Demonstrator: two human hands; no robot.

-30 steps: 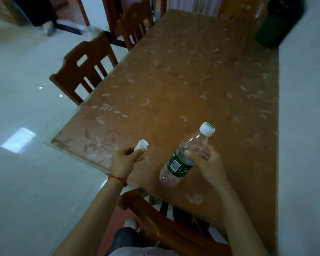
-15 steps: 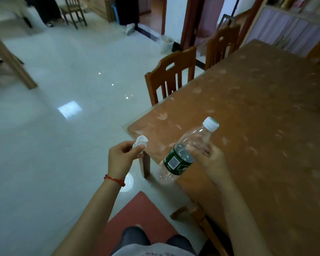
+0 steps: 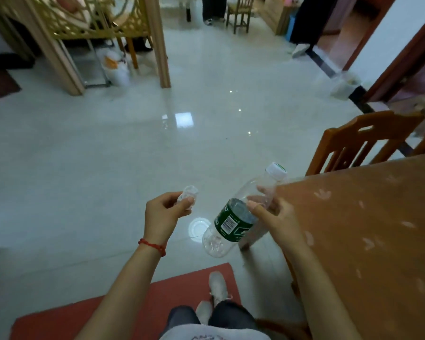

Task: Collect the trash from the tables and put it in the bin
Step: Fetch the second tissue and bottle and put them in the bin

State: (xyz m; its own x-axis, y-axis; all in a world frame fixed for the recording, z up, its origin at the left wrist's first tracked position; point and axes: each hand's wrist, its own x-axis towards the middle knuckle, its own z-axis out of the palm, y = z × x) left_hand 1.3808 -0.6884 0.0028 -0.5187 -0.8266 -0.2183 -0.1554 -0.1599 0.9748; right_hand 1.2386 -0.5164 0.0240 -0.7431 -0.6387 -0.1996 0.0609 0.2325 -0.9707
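**Both hands loaded, bin far right on floor**

Left hand clenched on a small crumpled white wad of trash, pinched between thumb and fingertips, held in the air over the glossy tiled floor. Red string bracelet on that wrist. Right hand grasping a clear plastic bottle around its upper body; bottle tilted, white cap up and to the right, base down-left, green label with barcode around the middle. Looks empty. Bottle hangs just beside the corner of the brown desk, which has a pale leaf pattern; cannot tell whether it touches the edge. Wooden chair pushed in at the desk's far side. Small pale bin stands on the floor by the doorway, upper right, well apart from both hands; blurred, contents unclear. Red mat under the person's feet, white shoes visible at the bottom.
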